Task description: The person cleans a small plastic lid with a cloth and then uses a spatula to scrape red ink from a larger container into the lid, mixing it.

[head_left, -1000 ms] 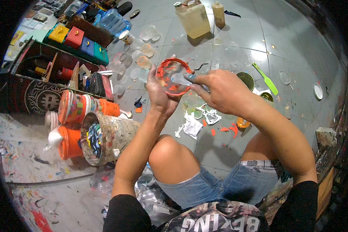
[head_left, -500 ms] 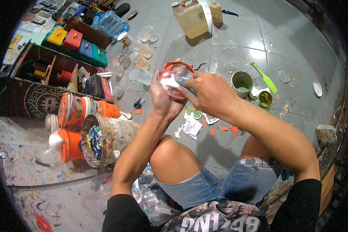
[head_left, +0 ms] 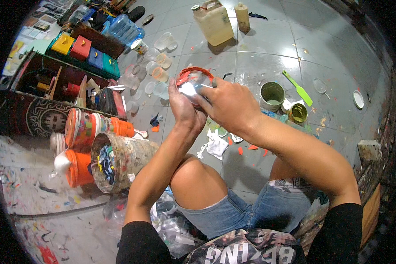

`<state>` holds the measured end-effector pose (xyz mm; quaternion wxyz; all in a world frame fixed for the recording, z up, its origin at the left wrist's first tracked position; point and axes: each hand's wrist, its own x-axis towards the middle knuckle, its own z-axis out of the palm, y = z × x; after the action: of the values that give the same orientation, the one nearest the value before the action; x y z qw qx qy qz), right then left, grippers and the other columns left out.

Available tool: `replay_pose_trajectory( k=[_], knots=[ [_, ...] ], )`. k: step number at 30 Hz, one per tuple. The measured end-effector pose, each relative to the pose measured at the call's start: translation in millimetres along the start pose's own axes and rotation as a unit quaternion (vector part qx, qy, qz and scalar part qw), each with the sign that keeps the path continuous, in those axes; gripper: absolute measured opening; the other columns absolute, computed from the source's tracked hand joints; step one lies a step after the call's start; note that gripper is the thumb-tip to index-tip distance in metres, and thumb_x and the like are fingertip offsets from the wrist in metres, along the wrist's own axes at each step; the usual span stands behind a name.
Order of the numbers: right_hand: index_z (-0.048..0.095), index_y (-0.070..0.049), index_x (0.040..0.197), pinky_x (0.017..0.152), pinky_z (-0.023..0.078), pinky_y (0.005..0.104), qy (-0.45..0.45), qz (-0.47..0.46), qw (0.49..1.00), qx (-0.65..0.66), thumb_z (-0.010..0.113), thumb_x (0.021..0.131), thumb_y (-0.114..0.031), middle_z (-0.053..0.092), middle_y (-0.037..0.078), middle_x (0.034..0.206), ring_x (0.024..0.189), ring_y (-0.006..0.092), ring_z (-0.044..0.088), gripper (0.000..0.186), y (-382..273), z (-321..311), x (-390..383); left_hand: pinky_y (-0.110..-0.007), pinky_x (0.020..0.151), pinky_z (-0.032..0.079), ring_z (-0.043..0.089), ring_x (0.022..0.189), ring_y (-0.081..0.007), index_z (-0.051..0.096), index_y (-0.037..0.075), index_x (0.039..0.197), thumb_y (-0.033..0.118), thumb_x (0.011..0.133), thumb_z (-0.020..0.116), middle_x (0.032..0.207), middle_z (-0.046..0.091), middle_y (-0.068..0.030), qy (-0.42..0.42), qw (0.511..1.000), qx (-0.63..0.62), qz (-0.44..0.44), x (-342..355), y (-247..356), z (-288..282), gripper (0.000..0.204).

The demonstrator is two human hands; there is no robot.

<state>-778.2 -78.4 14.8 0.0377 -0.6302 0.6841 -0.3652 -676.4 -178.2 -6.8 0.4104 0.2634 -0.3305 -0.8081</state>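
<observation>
My left hand (head_left: 183,108) is wrapped round a clear plastic cup (head_left: 194,69) from below and the side. Dried red-orange paint rings the cup's rim and sticks to its inside. My right hand (head_left: 236,105) reaches over the cup from the right, its fingers bent together against the mouth and near wall. Whatever those fingers pinch, if anything, is hidden. On the floor below both hands lie a crumpled white scrap (head_left: 216,144) and orange paint flakes (head_left: 240,151).
Right of my hands stand a grey-green paint tub (head_left: 272,94), a small olive pot (head_left: 298,113) and a green spatula (head_left: 297,88). Far off is a yellowish jerrycan (head_left: 213,24). Several clear cups (head_left: 158,72), a paint-stained bucket (head_left: 134,160) and orange tubs (head_left: 79,167) are at left.
The cup and both hands have shifted slightly left, while the whole view has moved a little too. My right fingers now cover more of the cup's near side.
</observation>
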Motion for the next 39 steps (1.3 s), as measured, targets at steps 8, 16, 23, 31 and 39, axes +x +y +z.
replay_pose_trajectory(
  k=[8, 16, 23, 31, 39],
  knots=[
    [0.071, -0.003, 0.094, 0.075, 0.054, 0.0512, -0.008, 0.011, 0.998, 0.068, 0.059, 0.095, -0.034, 0.068, 0.024, 0.084, 0.083, 0.0420, 0.067, 0.033, 15, -14, 7, -0.040, 0.081, 0.055, 0.062, 0.100, -0.0233, 0.055, 0.008, 0.124, 0.046, 0.103, 0.027, 0.111, 0.063, -0.0091, -0.019, 0.999, -0.027, -0.003, -2, 7, -2, 0.051],
    [0.072, -0.004, 0.090, 0.073, 0.054, 0.0514, -0.037, 0.003, 0.996, 0.082, 0.061, 0.092, -0.030, 0.068, 0.024, 0.081, 0.079, 0.0421, 0.067, 0.029, 11, -19, 0, -0.040, 0.087, 0.053, 0.063, 0.099, -0.0244, 0.052, 0.006, 0.131, 0.045, 0.104, 0.026, 0.112, 0.063, -0.0105, -0.034, 0.999, 0.002, 0.001, -9, 7, 3, 0.055],
    [0.071, -0.005, 0.093, 0.071, 0.054, 0.0526, -0.020, -0.014, 0.997, 0.077, 0.061, 0.093, -0.030, 0.067, 0.024, 0.080, 0.078, 0.0427, 0.067, 0.027, 13, -11, -3, -0.038, 0.090, 0.053, 0.063, 0.101, -0.0217, 0.052, 0.006, 0.132, 0.045, 0.104, 0.024, 0.113, 0.063, -0.0093, -0.043, 0.998, 0.040, -0.019, -16, 8, 2, 0.056],
    [0.074, -0.004, 0.098, 0.067, 0.052, 0.0471, 0.038, -0.030, 0.996, 0.080, 0.067, 0.091, -0.030, 0.066, 0.022, 0.075, 0.074, 0.0383, 0.065, 0.028, 13, -8, 0, -0.041, 0.095, 0.053, 0.063, 0.109, -0.0250, 0.055, 0.008, 0.129, 0.047, 0.103, 0.028, 0.119, 0.064, -0.0112, -0.119, 0.991, -0.011, -0.053, -10, 4, -5, 0.054],
    [0.074, -0.007, 0.110, 0.059, 0.048, 0.0415, 0.044, -0.047, 0.990, 0.123, 0.067, 0.092, -0.031, 0.065, 0.020, 0.073, 0.063, 0.0349, 0.062, 0.031, 25, -5, 0, -0.043, 0.090, 0.054, 0.064, 0.106, -0.0250, 0.058, 0.007, 0.126, 0.048, 0.102, 0.029, 0.115, 0.065, -0.0104, -0.034, 0.998, 0.049, -0.032, -18, 5, 1, 0.056]
  ],
)
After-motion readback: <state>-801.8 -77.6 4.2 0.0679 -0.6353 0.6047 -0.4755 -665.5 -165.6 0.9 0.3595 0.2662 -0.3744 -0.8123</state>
